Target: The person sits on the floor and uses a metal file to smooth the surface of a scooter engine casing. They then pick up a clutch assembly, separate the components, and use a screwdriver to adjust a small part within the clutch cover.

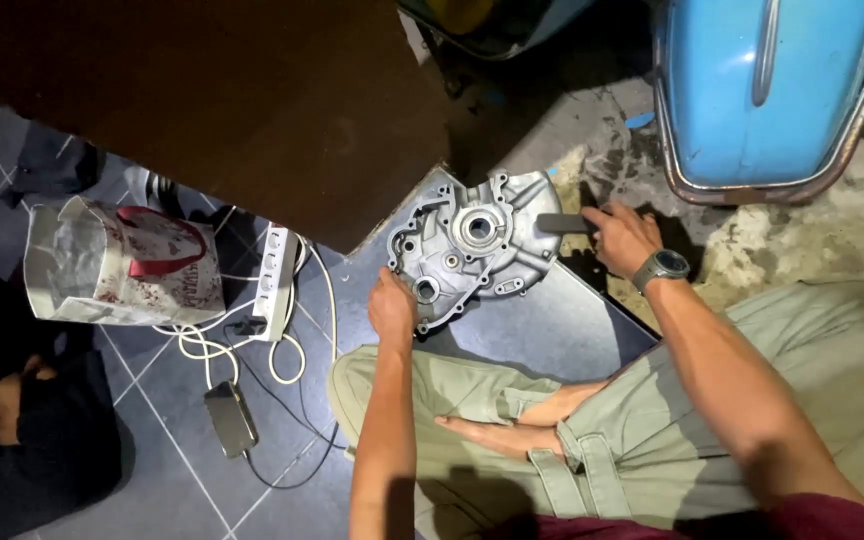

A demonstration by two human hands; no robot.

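A grey cast-metal engine casing half (472,245) with a round bearing hole lies flat on the dark tiled floor in front of me. My left hand (392,305) grips its near left edge. My right hand (624,235) sits at the casing's right side and holds a small flat dark tool (562,222) against the rim. A dark watch (660,267) is on my right wrist. I sit cross-legged in olive trousers, one bare foot (512,430) tucked under.
A blue scooter body panel (767,95) stands at the top right on rough concrete. A dark brown board (222,100) covers the top left. A white power strip (277,280) with cables, a printed bag (122,265) and a small grey device (230,418) lie left.
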